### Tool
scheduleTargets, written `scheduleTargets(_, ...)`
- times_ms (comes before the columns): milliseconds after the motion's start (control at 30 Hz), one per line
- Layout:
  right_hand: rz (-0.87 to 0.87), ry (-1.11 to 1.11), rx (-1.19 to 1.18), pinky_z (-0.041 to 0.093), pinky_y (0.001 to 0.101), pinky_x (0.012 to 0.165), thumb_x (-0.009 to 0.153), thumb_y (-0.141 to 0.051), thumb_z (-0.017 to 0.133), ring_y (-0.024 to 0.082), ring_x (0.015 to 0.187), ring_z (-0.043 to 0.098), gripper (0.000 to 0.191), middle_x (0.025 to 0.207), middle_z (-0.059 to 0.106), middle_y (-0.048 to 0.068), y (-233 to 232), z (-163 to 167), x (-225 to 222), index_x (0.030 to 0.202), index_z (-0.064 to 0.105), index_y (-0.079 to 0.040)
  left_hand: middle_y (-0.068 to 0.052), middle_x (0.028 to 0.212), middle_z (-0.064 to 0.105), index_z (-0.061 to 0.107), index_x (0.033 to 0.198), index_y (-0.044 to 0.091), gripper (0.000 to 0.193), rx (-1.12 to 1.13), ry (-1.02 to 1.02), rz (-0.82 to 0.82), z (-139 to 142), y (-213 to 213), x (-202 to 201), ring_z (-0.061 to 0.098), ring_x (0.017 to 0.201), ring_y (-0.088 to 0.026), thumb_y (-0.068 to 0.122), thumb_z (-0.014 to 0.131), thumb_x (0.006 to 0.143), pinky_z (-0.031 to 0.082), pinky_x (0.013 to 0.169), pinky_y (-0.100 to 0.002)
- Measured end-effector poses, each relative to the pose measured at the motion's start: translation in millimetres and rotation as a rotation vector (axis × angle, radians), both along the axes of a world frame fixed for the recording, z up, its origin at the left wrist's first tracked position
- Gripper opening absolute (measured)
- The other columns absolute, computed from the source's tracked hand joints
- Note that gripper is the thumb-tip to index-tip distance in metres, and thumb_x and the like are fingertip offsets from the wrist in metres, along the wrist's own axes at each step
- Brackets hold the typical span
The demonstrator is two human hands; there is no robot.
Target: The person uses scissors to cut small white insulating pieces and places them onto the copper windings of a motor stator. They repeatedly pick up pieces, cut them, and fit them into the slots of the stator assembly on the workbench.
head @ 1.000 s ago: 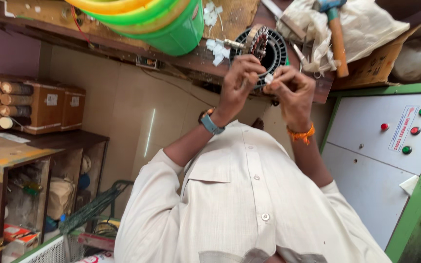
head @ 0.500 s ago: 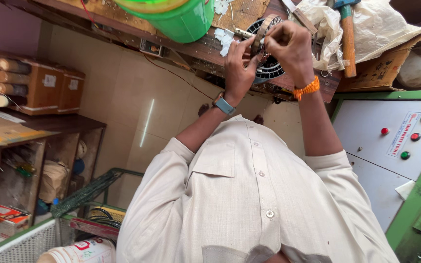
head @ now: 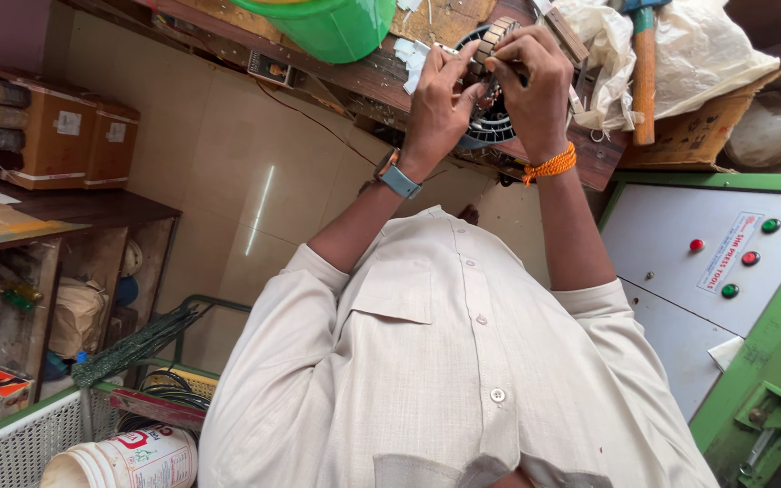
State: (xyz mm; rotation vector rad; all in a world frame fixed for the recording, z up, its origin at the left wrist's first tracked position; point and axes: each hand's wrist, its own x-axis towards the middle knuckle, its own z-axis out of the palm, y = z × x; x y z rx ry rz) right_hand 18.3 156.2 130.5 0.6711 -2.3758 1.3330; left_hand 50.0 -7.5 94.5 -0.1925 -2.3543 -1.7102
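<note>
Stator (head: 490,108) on counter (head: 354,77), ringed with copper windings. Left hand (head: 440,95) and right hand (head: 528,86) both pinch at its upper windings. Green bucket (head: 327,27) beside; hammer (head: 644,72) near.

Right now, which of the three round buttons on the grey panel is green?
The lowest button is green; the two red buttons sit above it.

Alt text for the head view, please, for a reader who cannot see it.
Both hands, left hand and right hand, grip a round wound motor stator at the edge of a cluttered wooden bench. A green bucket and a hammer lie on the bench; a green control cabinet with coloured buttons stands at the right.
</note>
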Motion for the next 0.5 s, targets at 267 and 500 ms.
scheduleTargets(267,-0.167,-0.011,-0.174,0.056,0.0350,0.093,0.105,-0.005,0.076,0.026,0.100,0.070,0.012,0.108,0.071,0.016,-21,6,12,0.110,0.070,0.004,-0.012,0.106,0.066,0.063,0.139,0.019,0.058,-0.040,0.091,0.075,-2,-5,-13,0.065,0.095,-0.025,0.024,0.081,0.084,0.056,0.090,-0.036)
scheduleTargets(500,-0.247,0.050,-0.174,0.059,0.0311,0.085,0.103,-0.002,0.080,0.023,0.095,0.073,0.010,0.108,0.076,0.014,-26,-21,7,0.112,0.077,0.002,-0.007,0.099,0.062,0.062,0.143,0.021,0.058,-0.003,0.071,0.080,-9,-3,-11,0.064,0.091,-0.018,0.022,0.079,0.088,0.056,0.084,-0.032)
